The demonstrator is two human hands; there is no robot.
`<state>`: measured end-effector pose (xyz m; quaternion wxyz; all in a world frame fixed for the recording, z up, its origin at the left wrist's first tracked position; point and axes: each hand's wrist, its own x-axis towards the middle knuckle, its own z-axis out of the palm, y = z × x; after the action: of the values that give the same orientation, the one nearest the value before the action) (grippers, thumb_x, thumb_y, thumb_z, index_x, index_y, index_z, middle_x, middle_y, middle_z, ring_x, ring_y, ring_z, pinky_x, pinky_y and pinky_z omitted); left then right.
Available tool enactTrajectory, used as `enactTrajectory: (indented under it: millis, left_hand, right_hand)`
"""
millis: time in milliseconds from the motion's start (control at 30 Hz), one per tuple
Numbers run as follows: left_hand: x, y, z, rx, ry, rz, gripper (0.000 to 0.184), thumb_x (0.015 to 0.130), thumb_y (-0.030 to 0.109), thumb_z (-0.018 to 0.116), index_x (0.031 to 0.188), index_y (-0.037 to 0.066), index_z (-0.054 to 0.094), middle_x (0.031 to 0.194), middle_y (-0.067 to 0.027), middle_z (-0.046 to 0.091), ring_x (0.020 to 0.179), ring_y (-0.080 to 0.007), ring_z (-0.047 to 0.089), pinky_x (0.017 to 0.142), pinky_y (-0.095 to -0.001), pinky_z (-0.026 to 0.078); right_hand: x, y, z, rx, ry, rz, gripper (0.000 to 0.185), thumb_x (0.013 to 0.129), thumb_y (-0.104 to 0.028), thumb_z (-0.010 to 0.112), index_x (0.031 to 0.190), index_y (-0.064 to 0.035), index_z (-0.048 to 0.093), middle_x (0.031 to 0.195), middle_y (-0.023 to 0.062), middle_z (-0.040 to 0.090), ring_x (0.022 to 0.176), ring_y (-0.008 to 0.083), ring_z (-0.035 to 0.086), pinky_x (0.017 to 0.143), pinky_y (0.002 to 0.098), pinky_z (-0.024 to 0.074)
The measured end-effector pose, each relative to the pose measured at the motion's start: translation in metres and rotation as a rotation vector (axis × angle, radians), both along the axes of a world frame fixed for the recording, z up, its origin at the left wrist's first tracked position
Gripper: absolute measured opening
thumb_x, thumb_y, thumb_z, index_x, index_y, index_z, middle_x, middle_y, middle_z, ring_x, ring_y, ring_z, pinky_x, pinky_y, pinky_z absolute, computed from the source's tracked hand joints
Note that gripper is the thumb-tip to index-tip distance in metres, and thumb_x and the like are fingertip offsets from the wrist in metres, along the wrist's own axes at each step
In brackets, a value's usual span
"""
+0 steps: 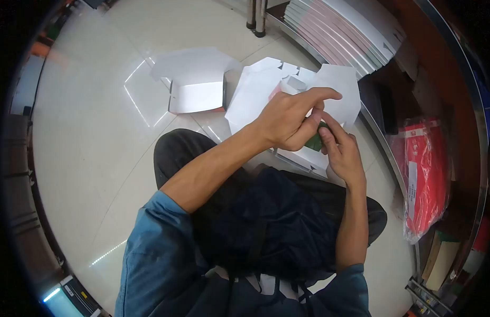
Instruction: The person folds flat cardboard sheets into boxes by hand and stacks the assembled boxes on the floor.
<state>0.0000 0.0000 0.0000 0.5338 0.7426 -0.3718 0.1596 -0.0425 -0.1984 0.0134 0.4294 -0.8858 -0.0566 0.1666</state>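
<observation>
Both my hands meet above the open white carton flaps in front of my crossed legs. My right hand grips a small dark green object between thumb and fingers; its exact kind is partly hidden. My left hand is bent over it, index finger stretched out and thumb pressed near the right fingertips. Whatever the left fingers pinch is hidden. Below the hands lies an unfolded white carton, with a small white-and-pink box on it, partly covered by my left hand.
An open white box stands on the tiled floor to the left. At the upper right, a shelf holds a stack of flat white-and-pink cartons. A red item in clear plastic wrap leans by the shelf on the right.
</observation>
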Motion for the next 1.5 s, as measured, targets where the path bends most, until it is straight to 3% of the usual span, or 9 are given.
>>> enactTrajectory:
  millis: [167,267,367,500,867,1000,1233,1367,1500]
  left_hand:
    - [0.008,0.007,0.002,0.074,-0.101,0.070,0.037,0.080,0.009,0.057,0.117,0.004,0.058,0.079,-0.0124,0.065,0.056,-0.0250,0.063,0.050,-0.0345,0.046]
    - [0.004,0.017,0.030,0.578,0.005,0.085,0.030,0.081,0.008,0.059,0.111,0.006,0.060,0.083,-0.0136,0.067,0.062,-0.0288,0.066,0.053,-0.0372,0.049]
    - [-0.006,0.019,0.039,0.658,-0.066,0.311,0.025,0.082,0.008,0.060,0.107,0.007,0.062,0.085,-0.0129,0.068,0.068,-0.0302,0.068,0.058,-0.0400,0.051]
    - [-0.036,0.023,0.082,0.856,0.071,0.558,0.021,0.085,0.009,0.057,0.104,0.007,0.065,0.084,-0.0124,0.067,0.072,-0.0308,0.068,0.061,-0.0419,0.053]
    - [0.086,0.127,-0.035,0.960,0.519,1.113,0.018,0.082,0.014,0.062,0.096,0.006,0.069,0.102,-0.0174,0.070,0.095,-0.0350,0.069,0.079,-0.0427,0.056]
    - [0.092,0.132,-0.086,1.074,0.659,0.836,0.032,0.086,0.022,0.050,0.111,0.011,0.067,0.113,-0.0194,0.066,0.102,-0.0398,0.065,0.090,-0.0474,0.051]
    - [0.078,0.129,-0.041,1.163,0.912,0.579,0.043,0.083,0.014,0.052,0.125,0.009,0.058,0.123,-0.0236,0.062,0.115,-0.0356,0.060,0.096,-0.0467,0.049]
    - [0.091,0.141,-0.077,1.119,0.800,0.721,0.044,0.085,0.018,0.053,0.128,0.011,0.054,0.124,-0.0222,0.061,0.115,-0.0391,0.059,0.095,-0.0479,0.049]
    - [0.065,0.119,-0.037,1.106,0.693,0.837,0.042,0.088,0.028,0.058,0.126,0.010,0.055,0.121,-0.0204,0.061,0.113,-0.0408,0.059,0.094,-0.0479,0.049]
  right_hand:
    - [-0.006,0.009,-0.013,0.070,-0.216,0.034,0.043,0.099,-0.026,0.056,0.141,-0.0167,0.051,0.099,0.0229,0.067,0.099,0.0345,0.066,0.086,0.0383,0.0486]
    - [-0.003,0.010,-0.014,0.068,-0.447,0.058,0.046,0.098,-0.020,0.058,0.142,-0.0139,0.049,0.108,0.0206,0.065,0.103,0.0335,0.065,0.090,0.0360,0.0482]
    - [0.004,0.007,-0.028,0.094,-0.612,0.092,0.050,0.096,-0.013,0.059,0.144,-0.0111,0.046,0.117,0.0167,0.064,0.104,0.0301,0.064,0.095,0.0350,0.0474]
    - [0.007,0.013,-0.026,0.182,-0.455,-0.123,0.052,0.095,-0.008,0.058,0.145,-0.0096,0.044,0.119,0.0146,0.063,0.101,0.0237,0.064,0.095,0.0352,0.0487]
    - [0.012,-0.004,-0.036,0.097,-0.272,-0.110,0.046,0.094,-0.011,0.058,0.139,-0.0059,0.050,0.106,0.0159,0.068,0.094,0.0227,0.066,0.089,0.0338,0.0508]
    - [0.007,-0.017,-0.056,-0.210,-0.036,0.091,0.049,0.090,-0.021,0.066,0.135,-0.0048,0.053,0.115,0.0180,0.066,0.105,0.0300,0.064,0.091,0.0389,0.0494]
    - [-0.007,0.011,-0.092,-0.536,0.166,0.488,0.050,0.081,-0.021,0.075,0.126,-0.0055,0.059,0.119,0.0206,0.064,0.113,0.0374,0.059,0.095,0.0435,0.0476]
    - [0.000,0.008,-0.109,-0.503,0.053,0.393,0.016,0.078,-0.013,0.072,0.089,-0.0014,0.070,0.094,0.0226,0.068,0.092,0.0398,0.067,0.078,0.0466,0.0535]
    - [0.002,0.012,-0.087,-0.579,-0.045,0.325,0.012,0.079,-0.012,0.070,0.082,-0.0009,0.069,0.089,0.0238,0.068,0.090,0.0395,0.067,0.077,0.0465,0.0532]
